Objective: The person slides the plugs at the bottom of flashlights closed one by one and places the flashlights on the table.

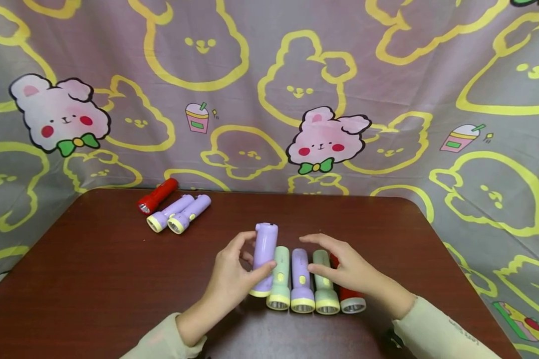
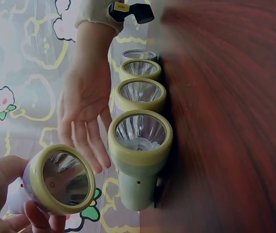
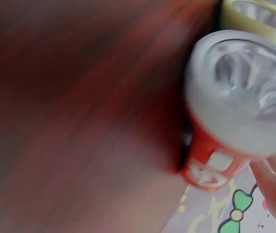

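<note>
My left hand point(image 1: 229, 271) grips a purple flashlight point(image 1: 266, 247) between thumb and fingers, at the left end of a row. In the left wrist view, the yellow rim point(image 2: 37, 180) of its head is apart from the row. Beside it lie a green flashlight point(image 1: 281, 267), a purple flashlight point(image 1: 300, 264), another green flashlight point(image 1: 321, 262) and a red flashlight point(image 1: 353, 300), lenses towards me. Over the right part of the row is my right hand point(image 1: 348, 264), fingers extended and thumb apart, holding nothing. It partly hides the red one, whose pale head point(image 3: 203, 116) fills the right wrist view.
Farther back on the left of the brown table point(image 1: 94, 264) lie a red flashlight point(image 1: 159, 195) and two purple flashlights point(image 1: 175, 207), close together. A curtain point(image 1: 260, 109) printed with cartoon bunnies hangs behind the table's back edge and along its sides.
</note>
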Available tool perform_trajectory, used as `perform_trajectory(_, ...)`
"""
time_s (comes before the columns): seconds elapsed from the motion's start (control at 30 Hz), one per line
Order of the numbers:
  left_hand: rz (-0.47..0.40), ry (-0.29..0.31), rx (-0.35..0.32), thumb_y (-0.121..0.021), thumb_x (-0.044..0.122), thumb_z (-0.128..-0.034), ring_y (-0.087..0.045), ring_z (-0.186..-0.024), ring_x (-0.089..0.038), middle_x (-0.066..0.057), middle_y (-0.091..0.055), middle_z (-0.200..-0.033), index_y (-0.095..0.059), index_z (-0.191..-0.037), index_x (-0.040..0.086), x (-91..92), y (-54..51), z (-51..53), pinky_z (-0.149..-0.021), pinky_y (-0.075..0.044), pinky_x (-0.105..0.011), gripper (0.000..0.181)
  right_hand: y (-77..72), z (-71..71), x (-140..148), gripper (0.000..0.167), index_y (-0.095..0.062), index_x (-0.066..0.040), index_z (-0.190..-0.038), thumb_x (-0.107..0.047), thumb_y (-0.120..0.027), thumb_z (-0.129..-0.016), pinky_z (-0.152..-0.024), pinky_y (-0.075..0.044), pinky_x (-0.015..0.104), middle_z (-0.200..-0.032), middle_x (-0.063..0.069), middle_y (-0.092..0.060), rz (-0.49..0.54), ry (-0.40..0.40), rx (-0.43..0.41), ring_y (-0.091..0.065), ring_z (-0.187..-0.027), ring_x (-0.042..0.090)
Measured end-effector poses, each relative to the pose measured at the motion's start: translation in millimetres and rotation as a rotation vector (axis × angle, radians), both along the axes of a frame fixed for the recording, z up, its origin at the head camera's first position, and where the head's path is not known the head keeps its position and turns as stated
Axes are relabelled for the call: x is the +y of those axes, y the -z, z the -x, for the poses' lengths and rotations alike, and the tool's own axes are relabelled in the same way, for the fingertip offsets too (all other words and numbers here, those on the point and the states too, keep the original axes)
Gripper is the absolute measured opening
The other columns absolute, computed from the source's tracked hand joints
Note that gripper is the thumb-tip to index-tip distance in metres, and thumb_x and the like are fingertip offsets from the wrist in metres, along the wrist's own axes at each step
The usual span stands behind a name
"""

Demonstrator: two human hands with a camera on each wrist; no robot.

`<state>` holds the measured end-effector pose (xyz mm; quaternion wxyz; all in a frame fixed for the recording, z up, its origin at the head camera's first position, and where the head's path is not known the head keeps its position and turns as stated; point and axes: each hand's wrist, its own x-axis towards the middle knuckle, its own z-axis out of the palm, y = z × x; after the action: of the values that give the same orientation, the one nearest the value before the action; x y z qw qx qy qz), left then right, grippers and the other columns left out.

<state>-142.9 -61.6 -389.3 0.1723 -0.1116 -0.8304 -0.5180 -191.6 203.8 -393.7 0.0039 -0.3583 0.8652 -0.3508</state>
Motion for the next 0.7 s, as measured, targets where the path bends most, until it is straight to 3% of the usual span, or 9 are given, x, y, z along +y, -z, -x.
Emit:
perform_trajectory(0.27, 0.026, -0.012, -0.043, -0.089, 0.015, -0.0700, -0.058, -0.066, -0.005, -0.003, -0.066, -0.082, -0.064, -0.113, 0.009, -4.5, 0.4, -0.5, -0.059, -0.049, -0.021, 0.051, 11.9, -4.2, 13, 0.060, -0.052, -0.020, -0.143, -0.035, -0.073, -0.089, -0.108, -0.036, 0.066, -0.151, 0.006, -0.049, -0.095, -0.031, 0.030, -0.032, -0.147, 0.039)
perform_trajectory(0.5, 0.042, -0.028, -0.104, -0.089, 0.018, -0.0708, -0.061, -0.068, -0.008, -0.006, -0.068, -0.085, -0.063, -0.117, 0.007, -10.1, 0.5, -2.3, -0.059, -0.050, -0.021, 0.055, 17.1, -4.6, 13, 0.065, -0.048, -0.026, -0.146, -0.044, -0.072, -0.088, -0.105, -0.023, 0.079, -0.156, 0.007, -0.044, -0.148, -0.066, 0.051, -0.027, -0.148, 0.044)
perform_trajectory(0.7, 0.056, -0.033, -0.134, -0.089, 0.021, -0.0712, -0.062, -0.068, -0.009, -0.008, -0.070, -0.087, -0.063, -0.121, 0.006, -13.5, 2.1, -3.4, -0.056, -0.049, -0.021, 0.058, 18.5, -4.7, 11, 0.076, -0.044, -0.029, -0.149, -0.052, -0.073, -0.083, -0.102, -0.020, 0.083, -0.159, 0.006, -0.038, -0.196, -0.077, 0.059, -0.024, -0.149, 0.044)
